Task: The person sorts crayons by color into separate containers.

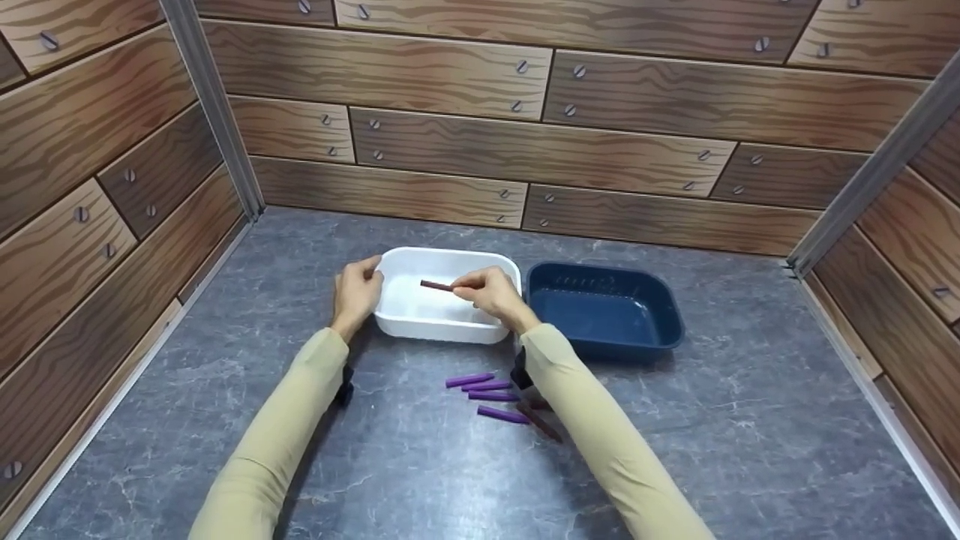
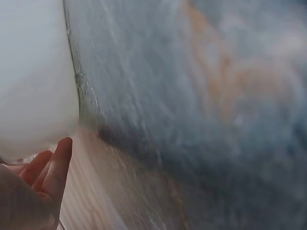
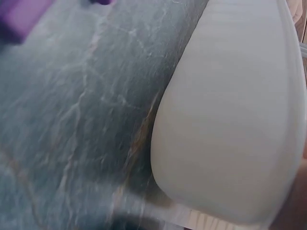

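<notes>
My right hand pinches one end of a slim dark brown stick and holds it over the white tray. The stick points left, above the tray's inside. My left hand grips the tray's left end at the rim; in the left wrist view its fingers lie against the tray's outer wall. On the table in front of the tray lie several purple sticks, with dark brown sticks beside them, partly hidden by my right forearm. The right wrist view shows mostly the white tray's outer wall.
A dark blue tray stands just right of the white one. The grey marbled table is bounded by wood-patterned panels at the back and both sides.
</notes>
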`<state>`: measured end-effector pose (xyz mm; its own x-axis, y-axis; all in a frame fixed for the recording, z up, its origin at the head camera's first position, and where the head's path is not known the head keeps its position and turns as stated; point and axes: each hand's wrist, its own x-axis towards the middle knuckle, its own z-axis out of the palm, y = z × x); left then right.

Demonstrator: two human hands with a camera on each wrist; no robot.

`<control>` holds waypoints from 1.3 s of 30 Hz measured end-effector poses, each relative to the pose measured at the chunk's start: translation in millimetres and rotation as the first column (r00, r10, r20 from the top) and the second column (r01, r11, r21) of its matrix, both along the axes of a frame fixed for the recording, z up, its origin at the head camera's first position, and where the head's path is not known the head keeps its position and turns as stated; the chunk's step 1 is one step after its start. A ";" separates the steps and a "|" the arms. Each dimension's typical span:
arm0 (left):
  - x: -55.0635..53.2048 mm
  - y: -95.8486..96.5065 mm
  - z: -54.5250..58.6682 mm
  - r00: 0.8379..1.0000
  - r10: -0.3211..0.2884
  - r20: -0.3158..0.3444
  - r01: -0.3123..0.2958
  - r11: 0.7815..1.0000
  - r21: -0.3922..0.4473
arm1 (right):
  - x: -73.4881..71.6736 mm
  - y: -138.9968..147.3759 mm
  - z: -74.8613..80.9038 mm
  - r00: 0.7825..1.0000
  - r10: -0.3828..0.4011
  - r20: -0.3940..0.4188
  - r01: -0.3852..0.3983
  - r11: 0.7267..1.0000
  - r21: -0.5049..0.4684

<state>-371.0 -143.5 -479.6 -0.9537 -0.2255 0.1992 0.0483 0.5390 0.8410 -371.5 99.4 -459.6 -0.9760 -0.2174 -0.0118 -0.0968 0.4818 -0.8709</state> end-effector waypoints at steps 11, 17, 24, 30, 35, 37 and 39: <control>0.8 -3.2 0.8 1.000 0.020 -0.007 -0.020 0.999 -0.045 | -7.9 -5.3 -2.6 1.000 0.025 0.010 -0.025 1.000 -0.004; 1.9 -5.0 0.1 1.000 0.026 0.013 -0.025 0.998 -0.065 | -12.3 -8.4 -6.4 0.999 0.026 0.046 -0.029 0.997 0.066; 2.8 -5.5 -1.4 1.000 0.022 0.000 -0.022 0.998 -0.058 | -16.6 -12.2 -10.4 0.996 0.035 0.088 -0.043 0.995 0.091; 2.0 -1.8 -2.7 1.000 0.022 0.004 -0.022 0.998 -0.062 | -17.2 -11.2 -13.3 0.986 0.026 0.167 -0.048 0.991 0.129; 1.2 0.3 -1.6 0.999 0.026 0.023 -0.025 0.997 -0.067 | -16.7 -10.2 -13.7 0.979 0.013 0.203 -0.036 0.993 0.113; 1.1 0.3 -0.2 0.999 0.027 0.030 -0.025 0.997 -0.068 | -16.9 -9.7 -13.1 0.977 0.018 0.213 -0.036 0.996 0.083; 0.9 0.3 1.1 0.999 0.029 0.033 -0.026 0.997 -0.072 | -17.2 -9.4 -12.3 0.974 0.025 0.227 -0.036 0.998 0.047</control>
